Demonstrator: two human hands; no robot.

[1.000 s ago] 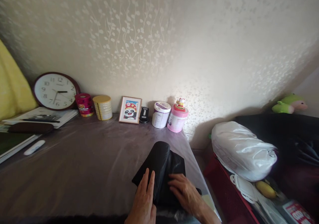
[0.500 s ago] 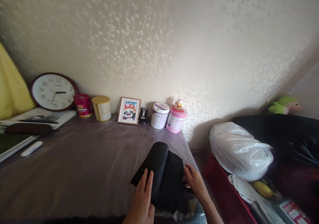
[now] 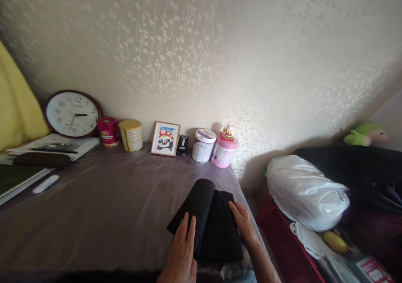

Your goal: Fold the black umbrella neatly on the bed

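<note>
A piece of thin black cloth, perhaps a cloth bag, lies near the front right corner of the table. Its left part is folded over into a rounded flap. My left hand rests on this flap with its fingers stretched out flat. At the right edge of the cloth, my right hand has its fingers closed on the border; the thumb is mostly hidden. The underside of the cloth cannot be seen.
Along the wall stand a clock, a magenta tin, a yellow-lidded can, a picture frame, a white tub and a pink tub. Books lie left. A red crate with a white plastic bag sits right.
My right hand has moved slightly up and closed on the cloth's right edge, which now lies straighter. The left hand stays on the folded flap. The view has shifted slightly.
</note>
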